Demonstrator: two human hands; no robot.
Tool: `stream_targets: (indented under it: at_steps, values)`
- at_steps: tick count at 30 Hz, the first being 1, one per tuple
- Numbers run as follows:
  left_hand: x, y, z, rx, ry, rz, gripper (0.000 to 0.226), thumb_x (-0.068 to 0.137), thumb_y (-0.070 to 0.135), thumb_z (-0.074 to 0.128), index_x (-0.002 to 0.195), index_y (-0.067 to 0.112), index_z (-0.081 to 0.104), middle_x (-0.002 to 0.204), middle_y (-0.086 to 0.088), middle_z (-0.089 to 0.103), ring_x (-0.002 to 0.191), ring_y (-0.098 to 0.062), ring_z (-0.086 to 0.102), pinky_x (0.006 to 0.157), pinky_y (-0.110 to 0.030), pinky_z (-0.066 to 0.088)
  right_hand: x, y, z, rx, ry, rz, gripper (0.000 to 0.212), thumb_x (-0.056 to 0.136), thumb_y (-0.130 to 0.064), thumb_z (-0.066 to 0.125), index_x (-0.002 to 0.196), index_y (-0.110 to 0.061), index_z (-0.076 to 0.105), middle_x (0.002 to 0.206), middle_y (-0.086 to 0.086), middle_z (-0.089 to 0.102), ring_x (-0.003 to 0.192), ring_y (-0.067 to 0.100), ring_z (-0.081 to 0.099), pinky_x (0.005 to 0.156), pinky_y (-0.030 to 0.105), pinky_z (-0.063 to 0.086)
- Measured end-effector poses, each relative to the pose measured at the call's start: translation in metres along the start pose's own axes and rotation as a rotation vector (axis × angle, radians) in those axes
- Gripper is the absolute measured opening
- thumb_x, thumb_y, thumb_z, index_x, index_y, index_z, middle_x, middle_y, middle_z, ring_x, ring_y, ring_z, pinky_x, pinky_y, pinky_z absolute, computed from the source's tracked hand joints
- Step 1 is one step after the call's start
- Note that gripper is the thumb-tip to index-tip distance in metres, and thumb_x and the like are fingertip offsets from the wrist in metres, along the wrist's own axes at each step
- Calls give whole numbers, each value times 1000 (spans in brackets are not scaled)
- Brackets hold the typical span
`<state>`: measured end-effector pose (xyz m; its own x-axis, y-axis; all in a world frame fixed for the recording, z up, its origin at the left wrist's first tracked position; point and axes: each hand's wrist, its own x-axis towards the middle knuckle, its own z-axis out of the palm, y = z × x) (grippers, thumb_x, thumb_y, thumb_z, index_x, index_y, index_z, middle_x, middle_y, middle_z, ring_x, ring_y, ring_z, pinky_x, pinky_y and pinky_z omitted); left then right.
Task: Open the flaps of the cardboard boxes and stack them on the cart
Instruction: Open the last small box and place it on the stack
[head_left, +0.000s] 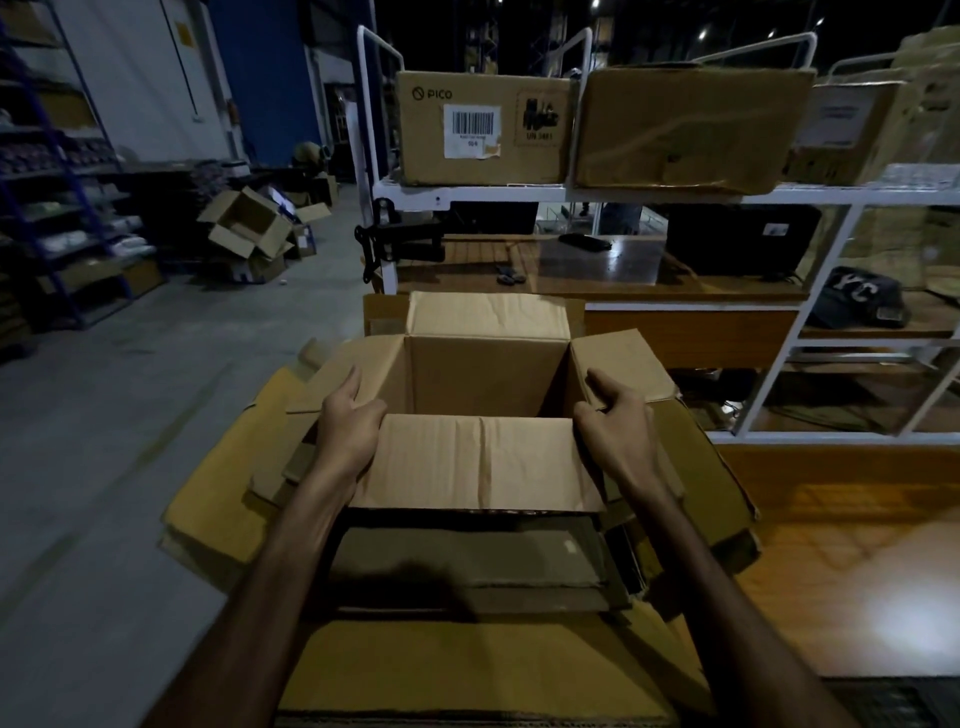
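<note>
One open cardboard box (483, 384), four flaps spread; left hand (345, 423) at 9 o'clock and right hand (615, 423) at 3 each grip a side flap.

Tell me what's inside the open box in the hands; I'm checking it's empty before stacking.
Inside the open box only bare cardboard walls show. Its bottom is hidden by the near flap, so emptiness can't be confirmed.

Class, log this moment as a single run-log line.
left hand: grips left flap | right hand: grips right flap | open cardboard box: flaps spread, atop flattened cardboard
</note>
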<state>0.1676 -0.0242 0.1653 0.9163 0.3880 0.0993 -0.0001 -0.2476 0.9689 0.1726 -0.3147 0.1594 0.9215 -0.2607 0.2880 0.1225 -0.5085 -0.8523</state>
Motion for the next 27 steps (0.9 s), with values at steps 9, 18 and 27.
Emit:
stream_targets:
  at_steps: [9,18,27]
  values:
    - [-4,-39,4,17,-48,4,67,103,8,49,164,20,26,166,1,34,98,5,53,74,-15,45,-22,37,15,59,-11,55,65,96,-20,60,158,-23,43,154,-6,53,74,-29,55,66,7,41]
    - [-5,-70,10,84,-50,-49,67,103,4,48,164,20,26,146,8,44,72,8,57,60,-13,42,-35,64,24,-1,-74,88,67,95,-24,60,159,-29,41,151,-10,55,81,-7,68,74,34,62]
    - [-12,-105,11,361,-59,33,71,101,4,58,164,18,26,161,-3,41,139,-24,50,96,-22,41,-49,77,38,-253,-129,103,64,93,-33,54,156,-34,44,115,-15,71,80,4,66,70,32,58]
